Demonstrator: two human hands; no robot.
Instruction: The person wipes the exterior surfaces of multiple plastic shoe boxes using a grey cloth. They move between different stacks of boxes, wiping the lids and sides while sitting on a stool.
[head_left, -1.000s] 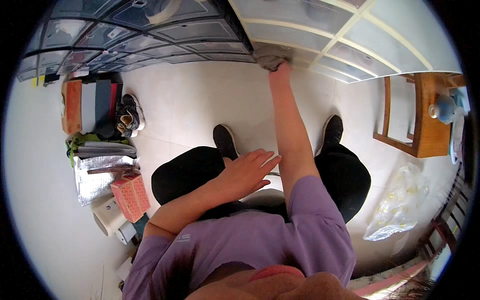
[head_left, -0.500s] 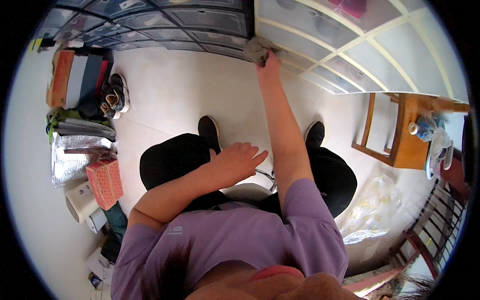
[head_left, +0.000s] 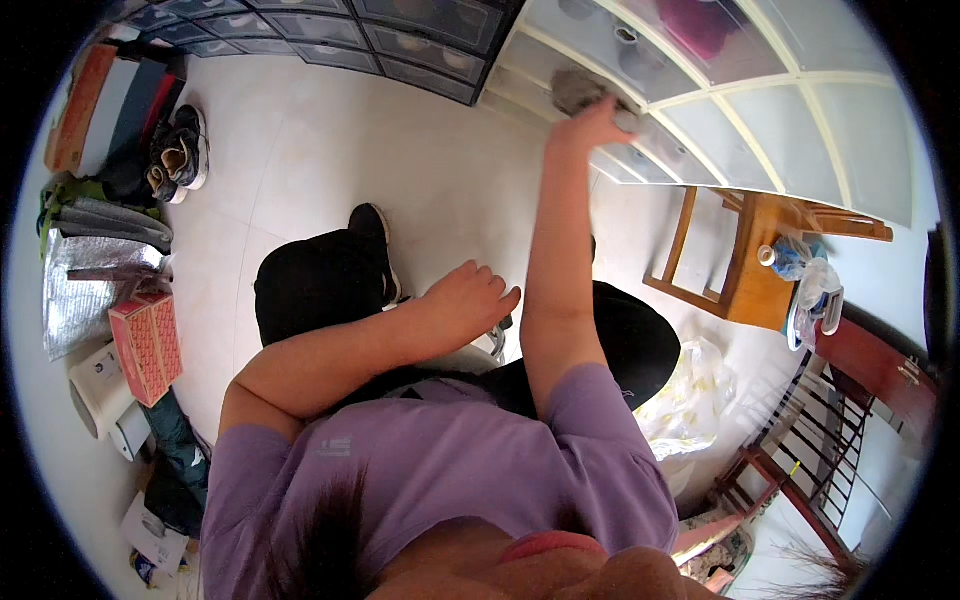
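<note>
My right hand (head_left: 592, 127) reaches forward and holds a crumpled grey cloth (head_left: 577, 92) against the front of a stack of white-framed clear boxes (head_left: 745, 125). The hand and cloth are slightly blurred. Shapes of stored items, one of them pink, show dimly through the box fronts. My left hand (head_left: 465, 300) hovers above my lap with nothing in it, its fingers loosely bent and the thumb apart.
Dark-framed clear boxes (head_left: 430, 50) stand to the left of the white ones. A wooden chair (head_left: 755, 265) and a plastic bag (head_left: 690, 395) are at right. Along the left wall are shoes (head_left: 182, 150), a red patterned box (head_left: 147, 345) and a silver insulated bag (head_left: 85, 300).
My right hand and the cloth have moved right, from the corner by the dark boxes across the white box fronts. The view has shifted rightward. My left fingers have bent a little more.
</note>
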